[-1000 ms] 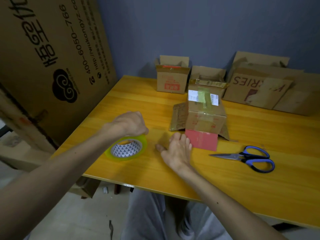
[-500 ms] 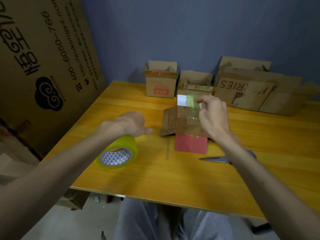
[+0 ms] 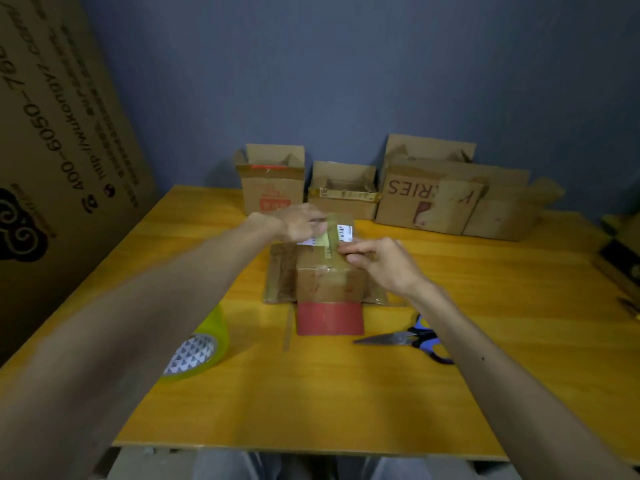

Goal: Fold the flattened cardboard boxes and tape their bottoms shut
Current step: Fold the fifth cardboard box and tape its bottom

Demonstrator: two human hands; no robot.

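Observation:
A small cardboard box (image 3: 329, 284) stands upside down in the middle of the yellow table (image 3: 311, 393), its flaps spread on the surface, one of them red (image 3: 330, 318). A strip of yellowish tape runs across its upturned bottom beside a white label. My left hand (image 3: 299, 221) rests on the far left of the box top, fingers pressing on the tape. My right hand (image 3: 379, 261) presses its fingertips on the top's right side. The yellow tape roll (image 3: 197, 348) lies on the table at the left, under my left forearm.
Blue-handled scissors (image 3: 412, 339) lie right of the box, partly under my right forearm. Several folded open boxes (image 3: 429, 199) line the far edge against the blue wall. A big printed cardboard sheet (image 3: 59, 150) leans at the left. Dark objects sit at the right edge.
My left hand let go of the tape roll and moved up onto the box top. My right hand stayed on the box, sliding to its right side.

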